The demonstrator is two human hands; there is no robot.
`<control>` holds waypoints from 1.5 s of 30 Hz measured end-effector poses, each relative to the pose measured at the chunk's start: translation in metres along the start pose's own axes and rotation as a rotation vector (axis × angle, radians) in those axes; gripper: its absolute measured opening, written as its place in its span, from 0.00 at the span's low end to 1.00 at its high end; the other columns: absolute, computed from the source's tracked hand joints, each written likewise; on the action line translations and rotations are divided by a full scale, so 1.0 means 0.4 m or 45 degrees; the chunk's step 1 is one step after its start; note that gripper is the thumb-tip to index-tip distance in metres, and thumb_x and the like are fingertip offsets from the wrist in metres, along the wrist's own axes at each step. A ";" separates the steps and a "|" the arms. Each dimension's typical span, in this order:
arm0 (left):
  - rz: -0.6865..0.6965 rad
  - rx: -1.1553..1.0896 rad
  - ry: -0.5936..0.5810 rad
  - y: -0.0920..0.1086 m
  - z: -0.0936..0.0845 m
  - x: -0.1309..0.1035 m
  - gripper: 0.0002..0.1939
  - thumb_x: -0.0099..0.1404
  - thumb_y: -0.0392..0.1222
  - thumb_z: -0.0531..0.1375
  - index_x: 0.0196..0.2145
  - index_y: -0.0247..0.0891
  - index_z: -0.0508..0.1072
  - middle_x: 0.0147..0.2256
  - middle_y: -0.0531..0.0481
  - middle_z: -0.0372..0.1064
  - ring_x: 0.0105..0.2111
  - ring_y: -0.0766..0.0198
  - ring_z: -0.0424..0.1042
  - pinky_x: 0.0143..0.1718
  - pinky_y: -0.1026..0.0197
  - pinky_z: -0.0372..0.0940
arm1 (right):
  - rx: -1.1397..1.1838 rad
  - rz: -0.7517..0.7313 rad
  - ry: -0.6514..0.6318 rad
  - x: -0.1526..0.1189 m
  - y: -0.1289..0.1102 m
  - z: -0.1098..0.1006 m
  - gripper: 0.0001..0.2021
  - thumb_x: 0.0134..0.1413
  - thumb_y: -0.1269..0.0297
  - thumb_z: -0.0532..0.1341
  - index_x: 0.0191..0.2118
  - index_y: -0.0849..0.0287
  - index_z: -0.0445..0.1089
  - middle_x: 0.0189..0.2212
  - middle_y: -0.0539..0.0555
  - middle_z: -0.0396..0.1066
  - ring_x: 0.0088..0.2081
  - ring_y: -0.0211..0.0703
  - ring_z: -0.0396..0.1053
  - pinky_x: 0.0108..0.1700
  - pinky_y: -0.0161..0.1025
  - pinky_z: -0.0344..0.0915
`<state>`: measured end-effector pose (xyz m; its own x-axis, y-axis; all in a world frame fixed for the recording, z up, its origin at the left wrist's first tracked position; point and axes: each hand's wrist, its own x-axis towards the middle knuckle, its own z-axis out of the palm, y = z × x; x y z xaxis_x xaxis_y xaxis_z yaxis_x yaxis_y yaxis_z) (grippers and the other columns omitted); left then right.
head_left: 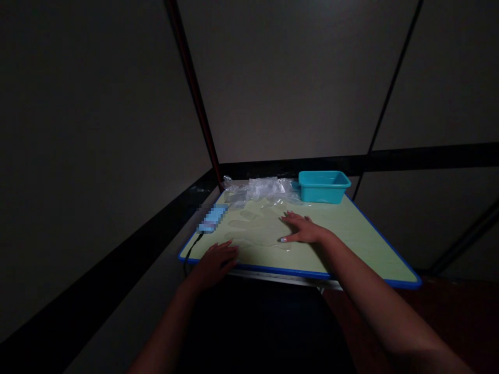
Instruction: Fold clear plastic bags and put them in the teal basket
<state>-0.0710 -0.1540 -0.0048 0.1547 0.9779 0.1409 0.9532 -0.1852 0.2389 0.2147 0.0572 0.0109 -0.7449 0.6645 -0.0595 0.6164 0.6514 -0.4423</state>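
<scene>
A clear plastic disposable glove (pixel 259 227) lies flat on the pale yellow-green tabletop (pixel 343 234), its finger shapes pointing left. My right hand (pixel 304 229) rests with spread fingers at the glove's right end, palm down. At the table's front left edge is my left hand (pixel 219 261), fingers stretched out, just below the glove's finger end; whether it touches the film cannot be made out. Neither hand grips anything. Behind the glove lies a crumpled heap of clear plastic film or bags (pixel 267 188).
A turquoise plastic basket (pixel 323 195) stands at the back right of the table. On the left lies a phone-like device (pixel 212 218), its screen blurred, with a black cable (pixel 191 249) hanging over the edge. Dark-trimmed walls (pixel 292 93) border the table's back and left.
</scene>
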 end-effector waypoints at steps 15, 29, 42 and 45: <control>0.117 0.044 0.248 -0.013 -0.018 0.023 0.16 0.65 0.44 0.52 0.48 0.43 0.71 0.51 0.45 0.68 0.56 0.55 0.60 0.56 0.43 0.54 | -0.056 -0.099 -0.172 -0.008 -0.034 0.010 0.53 0.34 0.34 0.61 0.65 0.50 0.42 0.66 0.58 0.28 0.65 0.60 0.24 0.57 0.67 0.22; 0.199 0.025 0.233 -0.013 -0.075 0.116 0.11 0.58 0.48 0.60 0.39 0.46 0.75 0.46 0.48 0.73 0.55 0.54 0.62 0.58 0.43 0.51 | -0.069 -0.109 -0.200 -0.002 -0.023 0.016 0.55 0.32 0.35 0.62 0.65 0.53 0.41 0.66 0.59 0.26 0.65 0.59 0.23 0.57 0.67 0.23; 0.202 0.027 0.190 0.004 -0.071 0.170 0.12 0.59 0.48 0.60 0.40 0.46 0.75 0.46 0.49 0.72 0.55 0.55 0.62 0.58 0.48 0.53 | -0.023 -0.136 -0.175 -0.003 -0.025 0.011 0.52 0.35 0.34 0.60 0.65 0.50 0.42 0.66 0.56 0.28 0.64 0.60 0.24 0.58 0.67 0.24; 0.227 0.008 0.182 0.002 -0.066 0.184 0.14 0.59 0.49 0.60 0.41 0.46 0.75 0.47 0.49 0.72 0.55 0.56 0.62 0.58 0.49 0.53 | -0.018 -0.145 -0.171 -0.003 -0.026 0.011 0.52 0.35 0.33 0.60 0.65 0.50 0.42 0.66 0.56 0.28 0.65 0.60 0.25 0.57 0.67 0.23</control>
<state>-0.0658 -0.0849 0.0309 0.2826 0.9059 0.3155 0.9158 -0.3527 0.1923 0.2081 0.0480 0.0115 -0.8370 0.5318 -0.1288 0.5288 0.7256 -0.4402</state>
